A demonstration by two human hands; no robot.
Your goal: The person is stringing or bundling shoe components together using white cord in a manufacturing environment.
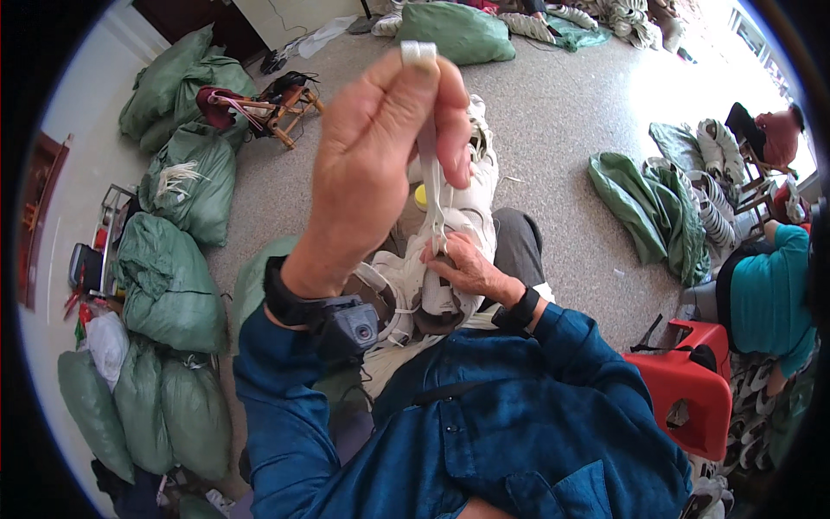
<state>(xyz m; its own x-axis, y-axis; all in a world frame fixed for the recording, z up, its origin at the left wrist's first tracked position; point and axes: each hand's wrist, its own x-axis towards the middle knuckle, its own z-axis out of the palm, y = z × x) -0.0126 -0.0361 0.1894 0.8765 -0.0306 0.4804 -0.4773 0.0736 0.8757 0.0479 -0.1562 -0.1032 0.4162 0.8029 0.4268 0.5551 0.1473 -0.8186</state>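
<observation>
My left hand (372, 147) is raised high in front of me, closed on a white flat shoelace (430, 186). One loop of the lace shows above the thumb and forefinger; from there it runs taut down to a white shoe (439, 294) on my lap. Down at that shoe, my right hand (471, 266) has its fingers bent around the lace at the eyelets, thumb and forefinger pinching there. Another pale shoe (380, 298) lies just left of it. More white shoes (475, 186) are strung out beyond my hands, partly hidden by the left hand and lace.
Stuffed green sacks (169, 281) line the left side, near a small wooden stool (281, 112). A red plastic chair (692, 381) stands close on my right, by a person in teal (769, 285). Green sacking (640, 208) and rows of shoes (713, 208) lie at right.
</observation>
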